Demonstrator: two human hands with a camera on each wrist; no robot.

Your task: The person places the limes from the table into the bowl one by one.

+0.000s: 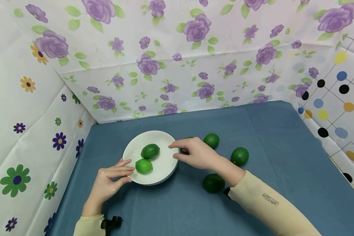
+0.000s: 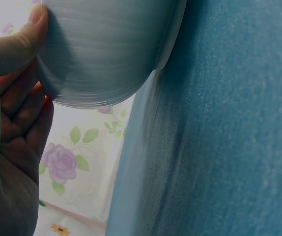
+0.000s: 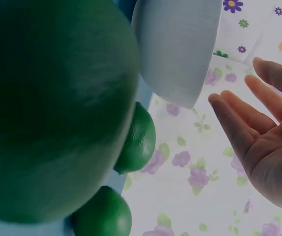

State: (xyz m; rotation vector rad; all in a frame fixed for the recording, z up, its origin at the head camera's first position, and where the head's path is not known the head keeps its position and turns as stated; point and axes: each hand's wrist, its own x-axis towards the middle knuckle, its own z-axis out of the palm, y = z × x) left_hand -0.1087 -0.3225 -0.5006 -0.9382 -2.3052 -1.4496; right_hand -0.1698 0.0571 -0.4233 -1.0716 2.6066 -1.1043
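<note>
A white bowl [image 1: 168, 160] stands on the blue cloth with two green limes in it, a darker lime [image 1: 150, 151] and a brighter lime [image 1: 143, 166]. My left hand [image 1: 110, 180] holds the bowl's left rim; the left wrist view has the thumb [image 2: 25, 37] on the bowl's outer wall. Over the right rim hovers my right hand [image 1: 199, 154], its fingers spread loosely and holding nothing, as the right wrist view confirms. Partly hidden behind that hand lies another lime [image 1: 185, 150], just right of the bowl.
Right of the bowl, more green fruits lie on the cloth: one at the back [image 1: 211, 140], one beyond the right forearm [image 1: 240, 156], and a dark one [image 1: 213, 183] beside the right wrist. Flowered sheets [image 1: 177, 82] wall the table's back and left.
</note>
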